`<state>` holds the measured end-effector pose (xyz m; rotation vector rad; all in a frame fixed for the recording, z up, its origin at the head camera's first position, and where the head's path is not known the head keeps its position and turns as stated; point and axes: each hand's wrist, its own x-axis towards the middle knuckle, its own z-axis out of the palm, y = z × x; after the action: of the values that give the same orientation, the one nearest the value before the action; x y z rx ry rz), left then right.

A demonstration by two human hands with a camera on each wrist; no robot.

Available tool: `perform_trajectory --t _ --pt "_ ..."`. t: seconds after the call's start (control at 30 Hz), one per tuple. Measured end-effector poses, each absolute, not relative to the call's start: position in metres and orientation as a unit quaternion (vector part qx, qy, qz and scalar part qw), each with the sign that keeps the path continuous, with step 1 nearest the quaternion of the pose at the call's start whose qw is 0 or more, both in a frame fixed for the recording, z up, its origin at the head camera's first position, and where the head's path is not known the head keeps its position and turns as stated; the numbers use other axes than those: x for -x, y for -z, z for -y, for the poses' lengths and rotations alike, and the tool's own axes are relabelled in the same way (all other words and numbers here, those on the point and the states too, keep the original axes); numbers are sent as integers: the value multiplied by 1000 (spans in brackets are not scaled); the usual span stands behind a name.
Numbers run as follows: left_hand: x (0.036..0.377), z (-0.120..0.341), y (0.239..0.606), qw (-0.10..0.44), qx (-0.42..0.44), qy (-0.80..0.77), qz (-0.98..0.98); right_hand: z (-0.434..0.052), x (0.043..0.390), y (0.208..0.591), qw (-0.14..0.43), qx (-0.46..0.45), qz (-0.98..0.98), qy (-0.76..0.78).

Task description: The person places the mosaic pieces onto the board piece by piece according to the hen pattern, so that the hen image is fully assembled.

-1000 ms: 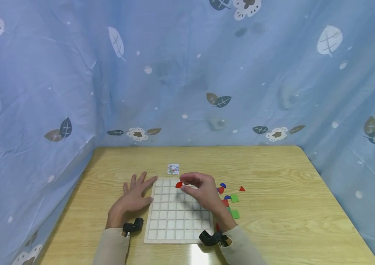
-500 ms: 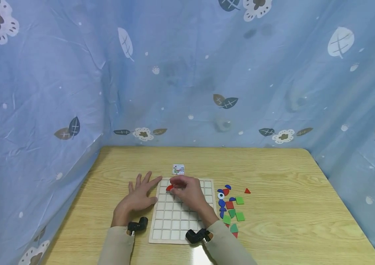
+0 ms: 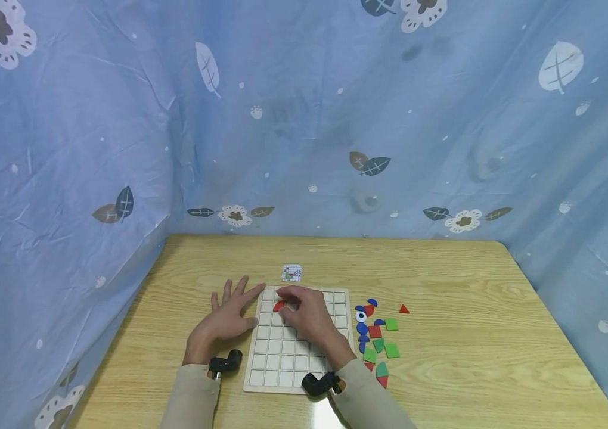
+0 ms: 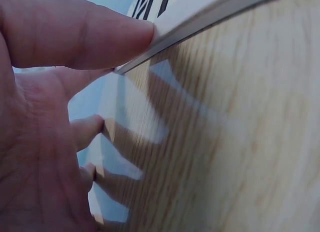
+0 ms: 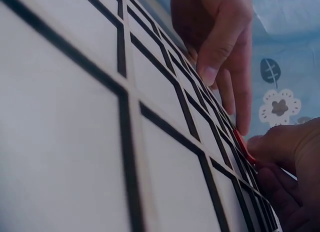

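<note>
A white grid board (image 3: pixel 288 357) lies on the wooden table (image 3: pixel 443 357). My right hand (image 3: pixel 304 313) pinches a small red piece (image 3: pixel 278 305) and holds it down on a cell near the board's far left corner; in the right wrist view the red piece (image 5: pixel 244 146) shows between my fingertips (image 5: pixel 267 152) and the board (image 5: pixel 65 142). My left hand (image 3: pixel 226 319) lies flat on the table with straight fingers. Its thumb (image 4: pixel 85 34) presses the board's left edge (image 4: pixel 200 21).
Several loose red, blue and green pieces (image 3: pixel 376 339) lie right of the board, with a lone red triangle (image 3: pixel 403 309) farther right. A small pattern card (image 3: pixel 291 273) sits behind the board. Blue printed cloth (image 3: pixel 304 119) walls the table on three sides.
My right hand has carried the red piece leftward and lowered it from above the board's top row onto a cell near the left corner. The left hand has stayed put.
</note>
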<state>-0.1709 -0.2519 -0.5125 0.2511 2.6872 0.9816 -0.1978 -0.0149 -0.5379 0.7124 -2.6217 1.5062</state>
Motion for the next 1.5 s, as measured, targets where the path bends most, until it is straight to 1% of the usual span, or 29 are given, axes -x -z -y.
perform_trajectory --t 0.17,0.5,0.9,1.07,1.23,1.4,1.5 --pt "169 251 511 135 -85 -340 -927 16 199 541 24 -230 837 -497" --pt "169 251 510 132 -89 -342 -926 18 198 539 24 -248 845 -474" --pt "170 253 513 125 -97 -357 -921 10 196 532 12 -249 843 -477" --pt "173 257 528 102 -115 -378 -913 -16 190 521 -23 -252 806 -535" --pt "172 257 522 107 -114 -378 -913 -52 182 512 -54 -243 775 -581" --pt "170 254 512 132 -99 -357 -919 -93 177 510 -40 -231 774 -588" --pt "170 253 512 137 -98 -351 -921 -119 174 512 -30 -216 784 -582"
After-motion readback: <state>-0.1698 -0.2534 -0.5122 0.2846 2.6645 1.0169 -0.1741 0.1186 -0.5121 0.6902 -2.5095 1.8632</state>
